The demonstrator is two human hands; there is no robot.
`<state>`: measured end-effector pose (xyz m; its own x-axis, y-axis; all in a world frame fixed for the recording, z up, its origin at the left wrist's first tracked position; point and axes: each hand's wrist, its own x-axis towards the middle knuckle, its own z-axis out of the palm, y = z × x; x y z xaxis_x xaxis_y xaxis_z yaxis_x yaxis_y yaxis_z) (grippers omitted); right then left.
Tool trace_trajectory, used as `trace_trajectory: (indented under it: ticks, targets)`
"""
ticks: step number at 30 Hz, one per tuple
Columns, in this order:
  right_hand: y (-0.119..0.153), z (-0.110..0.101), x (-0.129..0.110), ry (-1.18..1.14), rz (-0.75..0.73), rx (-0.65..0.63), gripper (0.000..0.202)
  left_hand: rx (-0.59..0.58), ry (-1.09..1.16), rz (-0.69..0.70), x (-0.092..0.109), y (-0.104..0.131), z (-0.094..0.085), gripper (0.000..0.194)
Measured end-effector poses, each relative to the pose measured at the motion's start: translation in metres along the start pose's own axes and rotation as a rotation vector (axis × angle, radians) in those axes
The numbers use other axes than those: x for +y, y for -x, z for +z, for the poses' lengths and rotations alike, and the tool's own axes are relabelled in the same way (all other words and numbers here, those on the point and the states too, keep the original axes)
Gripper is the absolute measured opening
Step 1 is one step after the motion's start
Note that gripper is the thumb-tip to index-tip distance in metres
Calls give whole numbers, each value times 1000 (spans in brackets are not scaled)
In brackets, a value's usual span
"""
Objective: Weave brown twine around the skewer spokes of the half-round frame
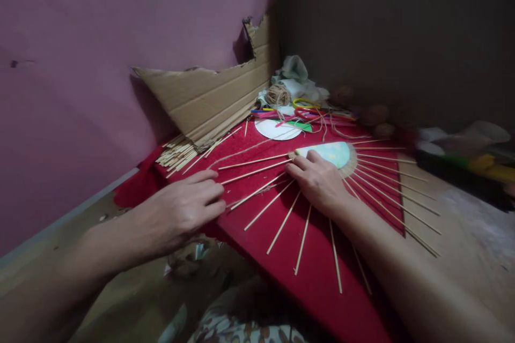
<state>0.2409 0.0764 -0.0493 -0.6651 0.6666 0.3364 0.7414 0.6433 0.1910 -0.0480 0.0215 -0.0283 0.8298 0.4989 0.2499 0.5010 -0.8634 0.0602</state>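
Note:
A pale half disc (332,154) with a twine-covered rim lies on the red cloth (277,257), and several thin wooden sticks (284,223) fan out from it. My right hand (316,177) presses on the disc's left part, its fingers bent together near the rim; what is under the fingertips is hidden. Left of the fan, my left hand (195,203) is closed on a strand of twine (241,151), which runs by the fingers and across the cloth. Its fingertips are partly hidden.
Torn cardboard (213,99) leans on the wall behind a pile of loose sticks (177,155). Farther back are a white disc (277,129), a twine ball (278,95), yellow-handled scissors (306,103) and crumpled plastic. A dark tray (462,177) stands at the right.

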Motion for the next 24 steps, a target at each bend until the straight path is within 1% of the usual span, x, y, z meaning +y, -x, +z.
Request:
trace_trajectory:
  ticks: [2, 3, 5, 7, 9, 11, 12, 14, 16, 19, 21, 24]
  targets:
    - [0, 0, 0, -1, 6, 22, 17, -26, -74, 10, -9, -3, -2, 31]
    - [0, 1, -1, 7, 7, 32, 18, -22, -116, -9, -14, -5, -4, 32]
    - [0, 2, -1, 15, 8, 51, 19, 8, -177, -84, -25, -12, -10, 31]
    - [1, 5, 0, -16, 25, 82, 20, 8, -203, -179, -39, -24, -17, 29]
    - [1, 9, 1, -84, 75, 138, 25, -22, -192, -313, -54, -42, -23, 27]
    - [2, 13, 2, -162, 137, 198, 31, -67, -117, -459, -69, -66, -28, 23]
    - [2, 14, 3, -195, 159, 218, 33, -104, -82, -516, -76, -79, -29, 22]
    - [3, 15, 3, -243, 173, 240, 34, -125, -103, -630, -87, -105, -28, 21]
    - [3, 14, 3, -273, 163, 242, 36, -157, -142, -701, -94, -129, -24, 21]
    - [3, 12, 2, -298, 142, 257, 38, -124, -222, -739, -98, -155, -12, 29]
    - [3, 12, 2, -310, 138, 293, 38, -92, -243, -730, -100, -164, 0, 32]
    - [4, 14, 3, -327, 149, 351, 38, -52, -241, -708, -106, -165, 20, 35]
